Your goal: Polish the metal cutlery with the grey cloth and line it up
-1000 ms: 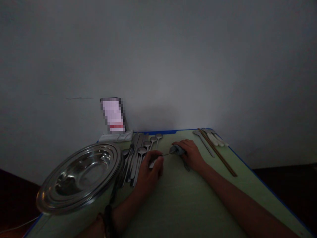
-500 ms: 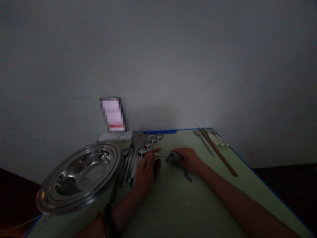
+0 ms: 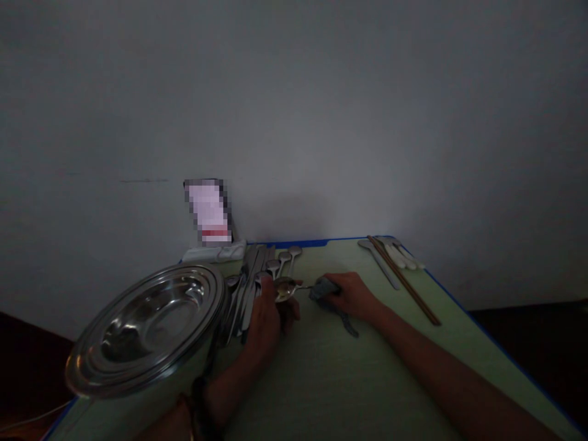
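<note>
The left hand (image 3: 266, 313) pinched a spoon (image 3: 285, 288) by the bowl. Its handle ran toward 3 o'clock into a grey cloth (image 3: 321, 286), which the right hand (image 3: 353, 297) gripped.

Tabletop (image 3: 331, 380) layout: bowl (image 3: 147, 324) at near left; row of spoons (image 3: 257, 269) just right of it; single spoon (image 3: 285, 288) at centre, cloth (image 3: 321, 288) just to its right; chopsticks (image 3: 404, 282) at far right; phone (image 3: 209, 211) behind the bowl, against the wall.

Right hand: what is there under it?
Under the right hand lies a grey cloth, its tail trailing onto the green table. The handle of the spoon, held by the left hand, runs into the cloth; its end is covered.
</note>
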`<state>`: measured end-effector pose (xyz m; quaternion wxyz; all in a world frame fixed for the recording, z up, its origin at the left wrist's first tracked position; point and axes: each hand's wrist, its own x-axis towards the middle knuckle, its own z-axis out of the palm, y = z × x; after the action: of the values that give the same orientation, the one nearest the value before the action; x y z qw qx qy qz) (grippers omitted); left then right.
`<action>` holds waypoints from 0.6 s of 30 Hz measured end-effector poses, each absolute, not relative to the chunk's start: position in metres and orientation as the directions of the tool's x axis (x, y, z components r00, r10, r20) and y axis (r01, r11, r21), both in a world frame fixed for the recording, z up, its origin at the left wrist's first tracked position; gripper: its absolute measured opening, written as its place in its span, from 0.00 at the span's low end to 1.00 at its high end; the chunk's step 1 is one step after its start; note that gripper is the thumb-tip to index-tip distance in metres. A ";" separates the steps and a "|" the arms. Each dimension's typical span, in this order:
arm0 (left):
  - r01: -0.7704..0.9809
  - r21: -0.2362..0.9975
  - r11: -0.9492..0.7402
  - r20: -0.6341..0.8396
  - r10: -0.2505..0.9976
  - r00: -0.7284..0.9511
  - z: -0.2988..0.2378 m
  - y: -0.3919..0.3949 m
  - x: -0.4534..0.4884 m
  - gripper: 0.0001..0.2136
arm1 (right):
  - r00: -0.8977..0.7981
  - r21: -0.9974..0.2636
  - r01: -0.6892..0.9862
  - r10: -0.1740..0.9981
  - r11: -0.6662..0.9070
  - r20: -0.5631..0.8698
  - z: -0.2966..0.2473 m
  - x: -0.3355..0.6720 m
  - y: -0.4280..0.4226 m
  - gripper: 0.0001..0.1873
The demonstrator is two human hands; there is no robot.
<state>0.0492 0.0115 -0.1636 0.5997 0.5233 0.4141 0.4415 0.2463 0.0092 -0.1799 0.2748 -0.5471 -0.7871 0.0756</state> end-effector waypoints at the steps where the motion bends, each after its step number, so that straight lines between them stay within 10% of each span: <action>1: -0.134 0.989 0.062 -0.021 0.958 0.284 -0.164 0.011 0.050 0.33 | -0.252 -0.430 0.813 0.903 0.393 0.348 -0.179 0.246 0.009 0.04; 18: -0.082 0.980 -0.183 0.200 0.922 0.332 -0.159 -0.001 0.055 0.16 | -0.234 -0.783 0.541 0.949 0.307 0.210 -0.164 0.250 0.010 0.13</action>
<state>0.0547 -0.0007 -0.1593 0.5394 0.6123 0.3429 0.4654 0.2503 0.0101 -0.1640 0.3490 -0.5111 -0.7291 0.2921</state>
